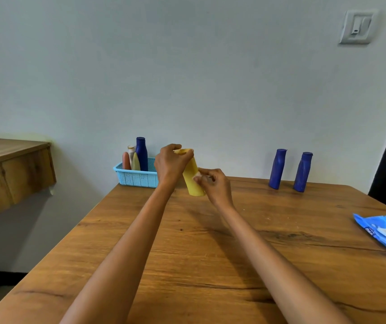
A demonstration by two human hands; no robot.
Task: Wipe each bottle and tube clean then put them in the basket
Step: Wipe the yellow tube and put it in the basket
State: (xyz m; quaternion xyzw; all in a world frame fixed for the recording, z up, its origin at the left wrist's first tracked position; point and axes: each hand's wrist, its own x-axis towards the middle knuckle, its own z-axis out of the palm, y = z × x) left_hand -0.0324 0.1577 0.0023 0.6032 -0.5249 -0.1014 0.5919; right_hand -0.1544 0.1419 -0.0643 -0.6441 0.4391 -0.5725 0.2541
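My left hand [169,163] grips the top of a yellow bottle [193,178], tilted above the table's far edge. My right hand [212,183] pinches a small white wipe [198,176] against the bottle's lower side. Behind my left hand sits a light blue basket [136,177] at the table's far left corner, holding a dark blue bottle [141,153], an orange tube [126,161], a beige tube [136,162] and a small white bottle [130,152]. Two more dark blue bottles [278,169] [302,172] stand upright at the far right of the table.
A blue pack of wipes [383,232] lies at the table's right edge. The wooden table [199,253] stands against a pale wall. A wooden shelf [12,171] juts out at the left, apart from the table. A dark doorway is at the far right.
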